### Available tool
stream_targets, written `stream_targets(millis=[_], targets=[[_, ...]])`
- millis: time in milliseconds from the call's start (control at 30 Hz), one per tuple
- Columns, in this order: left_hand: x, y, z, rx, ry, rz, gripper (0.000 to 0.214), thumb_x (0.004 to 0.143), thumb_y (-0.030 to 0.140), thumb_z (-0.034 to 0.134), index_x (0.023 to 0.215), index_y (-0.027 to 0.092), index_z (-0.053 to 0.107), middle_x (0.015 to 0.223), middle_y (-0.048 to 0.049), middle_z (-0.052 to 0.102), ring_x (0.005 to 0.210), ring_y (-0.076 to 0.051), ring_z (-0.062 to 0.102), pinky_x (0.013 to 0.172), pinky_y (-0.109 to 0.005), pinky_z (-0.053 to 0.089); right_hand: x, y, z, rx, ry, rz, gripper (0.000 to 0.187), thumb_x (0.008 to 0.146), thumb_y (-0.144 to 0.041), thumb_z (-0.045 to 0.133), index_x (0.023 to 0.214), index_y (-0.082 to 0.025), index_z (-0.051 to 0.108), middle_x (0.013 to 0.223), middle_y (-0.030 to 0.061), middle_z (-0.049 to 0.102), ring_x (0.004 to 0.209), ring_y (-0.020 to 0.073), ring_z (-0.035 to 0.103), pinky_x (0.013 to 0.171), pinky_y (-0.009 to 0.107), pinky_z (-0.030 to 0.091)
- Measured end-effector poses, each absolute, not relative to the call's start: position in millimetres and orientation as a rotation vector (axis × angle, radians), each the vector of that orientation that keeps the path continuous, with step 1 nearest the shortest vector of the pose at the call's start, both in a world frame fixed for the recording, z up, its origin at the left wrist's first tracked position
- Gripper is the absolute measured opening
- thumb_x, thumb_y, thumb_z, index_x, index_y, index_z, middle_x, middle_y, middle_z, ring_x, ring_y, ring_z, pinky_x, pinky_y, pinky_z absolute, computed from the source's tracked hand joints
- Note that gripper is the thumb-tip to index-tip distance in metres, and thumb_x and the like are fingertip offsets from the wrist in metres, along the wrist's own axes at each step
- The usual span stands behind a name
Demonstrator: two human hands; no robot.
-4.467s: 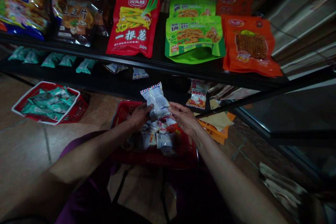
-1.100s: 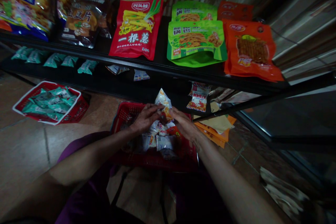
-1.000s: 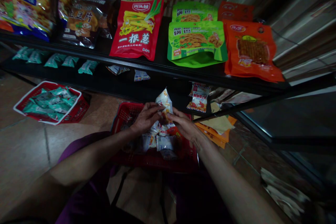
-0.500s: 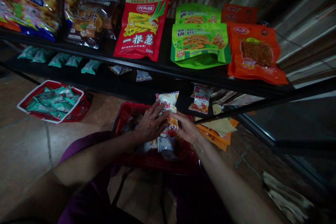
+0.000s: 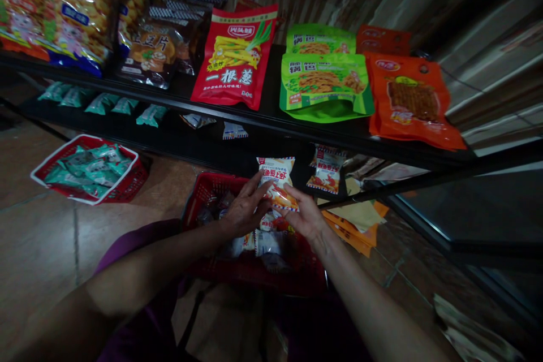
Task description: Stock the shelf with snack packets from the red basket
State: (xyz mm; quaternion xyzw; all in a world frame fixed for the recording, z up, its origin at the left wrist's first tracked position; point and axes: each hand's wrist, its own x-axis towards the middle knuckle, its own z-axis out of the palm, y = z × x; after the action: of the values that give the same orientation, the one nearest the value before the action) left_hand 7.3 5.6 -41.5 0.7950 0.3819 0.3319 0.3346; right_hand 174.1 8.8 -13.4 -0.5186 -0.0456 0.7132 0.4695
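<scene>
A small white snack packet (image 5: 276,180) with a red-and-blue striped edge and an orange picture is held up between both hands, printed face toward me. My left hand (image 5: 245,208) grips its left side with curled fingers. My right hand (image 5: 304,216) pinches its lower right side. Both hands hover over a red plastic basket (image 5: 205,190) on the floor, which holds several more of the same small packets (image 5: 263,242). Two like packets (image 5: 326,169) stand on the dark lower shelf just beyond the hands.
A black shelf (image 5: 263,119) carries large snack bags: a red bag (image 5: 236,56), green bags (image 5: 326,80), an orange bag (image 5: 410,100). Small teal packets (image 5: 102,104) line the lower shelf's left. A second red basket (image 5: 90,167) of teal packets sits on the tiled floor (image 5: 38,237). Orange paper (image 5: 355,226) lies at right.
The packet, held edge-on a second ago, has been turned so its printed face shows. Both hands stay on it. My view has tipped up slightly, so the shelves sit lower in the picture.
</scene>
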Motion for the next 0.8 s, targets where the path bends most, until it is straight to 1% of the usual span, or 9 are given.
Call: stream_targets(millis=[167, 233, 300, 400, 467, 533, 600, 667, 800], targets=[[6, 2, -43, 2.141, 0.950, 0.941, 0.037, 0.089, 0.019, 0.042, 0.125, 0.018, 0.050, 0.150, -0.0133, 0.025, 0.138, -0.025, 0.027, 0.109, -0.042, 0.035, 176, 7, -17, -1.241, -0.201, 1.734, 0.015, 0.079, -0.025, 0.063, 0.091, -0.016, 0.065, 0.080, 0.0027, 0.072, 0.067, 0.0138, 0.066, 0.063, 0.023, 0.055], [7, 1, -43, 2.123, 0.940, 0.940, 0.032, 0.088, 0.019, 0.043, 0.117, 0.016, 0.056, 0.149, -0.0146, 0.027, 0.135, -0.024, 0.033, 0.108, -0.040, 0.037, 175, 6, -16, -1.265, -0.259, 1.714, 0.018, 0.079, -0.030, 0.065, 0.093, -0.018, 0.065, 0.081, 0.0019, 0.072, 0.065, 0.0134, 0.066, 0.059, 0.022, 0.054], [7, 1, -41, 2.064, 0.959, 0.931, 0.028, 0.088, 0.018, 0.042, 0.109, 0.014, 0.060, 0.147, -0.0156, 0.031, 0.131, -0.023, 0.040, 0.106, -0.038, 0.040, 173, 6, -12, -1.324, -0.295, 1.666, 0.017, 0.078, -0.030, 0.066, 0.091, -0.020, 0.066, 0.077, 0.0003, 0.072, 0.061, 0.0124, 0.064, 0.053, 0.020, 0.051], [10, 4, -37, 1.899, 1.080, 0.931, 0.025, 0.087, 0.019, 0.044, 0.107, 0.015, 0.060, 0.141, -0.0147, 0.040, 0.129, -0.022, 0.043, 0.105, -0.038, 0.040, 171, 7, -7, -1.410, -0.300, 1.596, 0.012, 0.076, -0.026, 0.069, 0.086, -0.020, 0.066, 0.072, -0.0007, 0.071, 0.055, 0.0112, 0.062, 0.046, 0.018, 0.046], [12, 6, -37, 1.741, 1.167, 0.932, 0.026, 0.085, 0.021, 0.048, 0.109, 0.016, 0.057, 0.134, -0.0147, 0.048, 0.125, -0.022, 0.047, 0.103, -0.039, 0.042, 171, 7, -6, -1.440, -0.284, 1.567, 0.011, 0.074, -0.023, 0.070, 0.084, -0.019, 0.066, 0.071, 0.0000, 0.071, 0.056, 0.0119, 0.063, 0.046, 0.019, 0.047], [15, 8, -38, 1.560, 1.172, 0.909, 0.028, 0.084, 0.022, 0.050, 0.111, 0.015, 0.053, 0.121, -0.0137, 0.058, 0.113, -0.021, 0.056, 0.096, -0.038, 0.047, 173, 6, -7, -1.468, -0.266, 1.552, 0.010, 0.073, -0.020, 0.071, 0.082, -0.019, 0.065, 0.069, 0.0005, 0.071, 0.055, 0.0123, 0.063, 0.047, 0.019, 0.049], [18, 8, -43, 1.385, 1.137, 0.872, 0.028, 0.083, 0.022, 0.052, 0.109, 0.015, 0.051, 0.109, -0.0114, 0.064, 0.099, -0.019, 0.063, 0.087, -0.035, 0.051, 175, 5, -10, -1.496, -0.262, 1.548, 0.009, 0.073, -0.019, 0.070, 0.081, -0.018, 0.065, 0.068, 0.0009, 0.071, 0.054, 0.0122, 0.063, 0.046, 0.019, 0.049], [23, 9, -50, 1.240, 1.112, 0.846, 0.025, 0.081, 0.019, 0.052, 0.106, 0.014, 0.051, 0.101, -0.0094, 0.066, 0.091, -0.017, 0.065, 0.081, -0.031, 0.052, 177, 5, -12, -1.524, -0.264, 1.535, 0.008, 0.072, -0.019, 0.071, 0.078, -0.018, 0.065, 0.069, 0.0011, 0.071, 0.054, 0.0125, 0.063, 0.046, 0.020, 0.049], [36, 15, -63, 1.124, 1.153, 0.820, 0.019, 0.078, 0.016, 0.054, 0.097, 0.015, 0.054, 0.088, -0.0040, 0.068, 0.082, -0.014, 0.065, 0.075, -0.026, 0.051, 180, 6, -17, -1.566, -0.277, 1.475, 0.010, 0.071, -0.022, 0.072, 0.075, -0.019, 0.064, 0.068, 0.0008, 0.071, 0.055, 0.0136, 0.064, 0.051, 0.023, 0.053]])
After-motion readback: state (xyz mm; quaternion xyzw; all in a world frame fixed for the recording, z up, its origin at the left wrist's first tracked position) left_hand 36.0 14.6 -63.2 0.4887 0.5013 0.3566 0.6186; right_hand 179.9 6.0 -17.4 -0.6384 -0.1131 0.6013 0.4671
